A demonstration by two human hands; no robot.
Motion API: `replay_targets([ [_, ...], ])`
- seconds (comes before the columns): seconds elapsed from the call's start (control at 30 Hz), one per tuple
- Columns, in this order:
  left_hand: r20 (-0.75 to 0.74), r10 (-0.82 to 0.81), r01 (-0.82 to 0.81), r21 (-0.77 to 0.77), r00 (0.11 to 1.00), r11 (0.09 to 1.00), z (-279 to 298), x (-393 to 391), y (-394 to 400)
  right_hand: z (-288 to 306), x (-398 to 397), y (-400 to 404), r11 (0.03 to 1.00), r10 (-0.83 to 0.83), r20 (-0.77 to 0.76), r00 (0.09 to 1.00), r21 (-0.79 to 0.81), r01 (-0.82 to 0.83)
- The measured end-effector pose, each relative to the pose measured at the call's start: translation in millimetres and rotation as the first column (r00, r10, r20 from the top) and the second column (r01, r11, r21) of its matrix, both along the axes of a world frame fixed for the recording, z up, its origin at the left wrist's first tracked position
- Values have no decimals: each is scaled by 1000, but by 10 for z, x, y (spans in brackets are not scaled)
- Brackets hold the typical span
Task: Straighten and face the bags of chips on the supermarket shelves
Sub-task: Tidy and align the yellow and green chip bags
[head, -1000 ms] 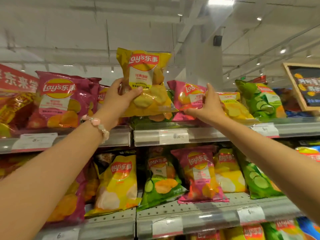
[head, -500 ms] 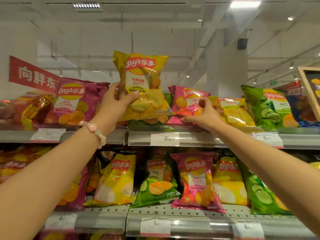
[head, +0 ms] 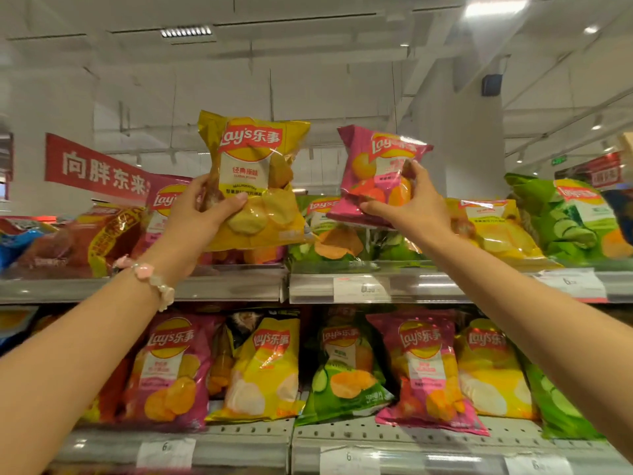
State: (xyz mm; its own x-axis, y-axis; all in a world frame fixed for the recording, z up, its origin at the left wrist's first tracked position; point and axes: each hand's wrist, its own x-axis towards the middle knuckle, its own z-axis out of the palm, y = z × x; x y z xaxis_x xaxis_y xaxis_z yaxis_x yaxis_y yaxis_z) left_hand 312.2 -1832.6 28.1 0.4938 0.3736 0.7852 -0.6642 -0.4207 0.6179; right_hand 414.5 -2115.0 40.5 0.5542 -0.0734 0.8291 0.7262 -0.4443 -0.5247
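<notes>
- Supermarket aisle under a white ceiling, two stocked tiers ahead, and both arms are up at the top shelf (head: 144,286).
- Yellow bag (head: 253,180) is raised clear of the row, upright, logo square to the camera; it looks light, puffed with air and glossy, so likely slippery and easy to crush.
- Left hand (head: 202,214) has it by the lower left edge, thumb across the front, fingers behind. That looks a sensible hold: on the margin, not squeezing the chips in the middle.
- Pink bag (head: 380,173) is up too, tilted, its top leaning left, lifted above a green bag (head: 346,234) lying flat on the shelf.
- Right hand (head: 411,204) is closed on its lower right corner, fingers on the face, thumb under the bottom seam. A corner pinch lets a soft bag swing, so it may want a fuller hold before it is set down.
- Either side, a second pink bag (head: 164,204) sits behind the left hand, and a flat yellow bag (head: 496,228) lies just right of the right wrist.
- Lower shelf (head: 342,437) shows its row leaning but facing out.
</notes>
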Motion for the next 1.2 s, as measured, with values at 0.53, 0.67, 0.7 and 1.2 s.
replay_targets([
  [0.53, -8, 14, -14, 3, 1000, 1000, 99, -564, 958, -31, -377, 1837, 898, -272, 96, 958, -331, 288],
  [0.67, -40, -8, 8, 10, 999, 1000, 83, -554, 1067, -210, -322, 2047, 896, -276, 11, 961, -360, 261],
  [0.7, -43, -15, 16, 9, 999, 1000, 78, -550, 1084, -241, -311, 2077, 889, -288, 5, 958, -370, 269],
  [1.2, -10, -67, 68, 29, 998, 997, 25, -544, 1107, -41, -305, 2120, 753, -325, -193, 926, -645, 130],
])
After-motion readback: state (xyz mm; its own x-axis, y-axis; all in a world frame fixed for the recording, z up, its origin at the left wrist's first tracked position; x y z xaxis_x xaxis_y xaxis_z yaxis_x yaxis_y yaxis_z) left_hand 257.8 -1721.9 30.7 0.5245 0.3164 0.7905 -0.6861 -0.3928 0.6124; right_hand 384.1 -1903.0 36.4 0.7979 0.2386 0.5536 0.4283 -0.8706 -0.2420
